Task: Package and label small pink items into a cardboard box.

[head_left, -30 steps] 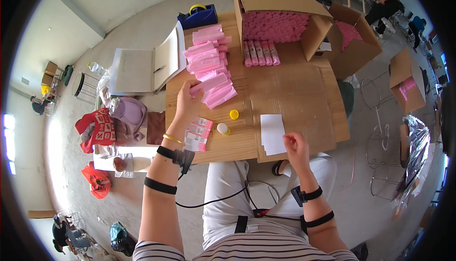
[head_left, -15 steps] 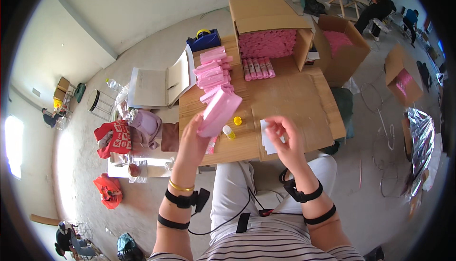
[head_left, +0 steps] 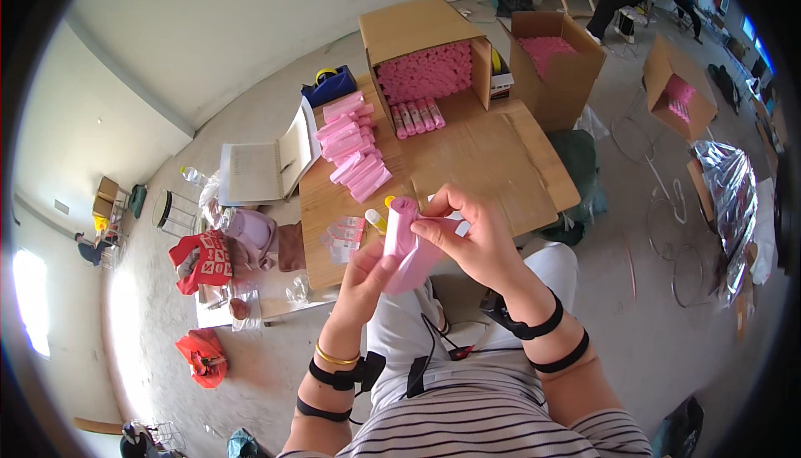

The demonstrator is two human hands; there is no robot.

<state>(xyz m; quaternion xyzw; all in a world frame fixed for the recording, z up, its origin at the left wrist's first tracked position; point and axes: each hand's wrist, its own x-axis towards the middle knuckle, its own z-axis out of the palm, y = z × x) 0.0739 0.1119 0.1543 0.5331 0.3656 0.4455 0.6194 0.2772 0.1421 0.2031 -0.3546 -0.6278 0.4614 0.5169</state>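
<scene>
A pink roll of thin plastic bags (head_left: 399, 233) stands nearly upright between my hands, its coiled end facing up. My left hand (head_left: 365, 281) grips it low on the left side. With thumb and fingers pinched, my right hand (head_left: 467, 229) holds the loose sheet at the roll's upper right, and part of the sheet hangs below. Just behind the roll are an uncapped glue stick (head_left: 375, 220) and its yellow cap (head_left: 390, 201). Pink-and-white labels (head_left: 344, 239) lie on the table to the left. A white paper piece shows partly behind my right hand.
Several pink rolls (head_left: 355, 149) are heaped on the wooden table (head_left: 321, 270). Behind stands an open carton (head_left: 421, 20) packed with rolls, a labelled row (head_left: 417, 118) before it. A blue tape dispenser (head_left: 329, 87) and an open folder (head_left: 259, 170) are at left. More cartons (head_left: 555, 83) stand right.
The roll has come closer to me and turned end up. My right hand has moved left from above the white paper and now pinches the roll's loose sheet. The view has shifted.
</scene>
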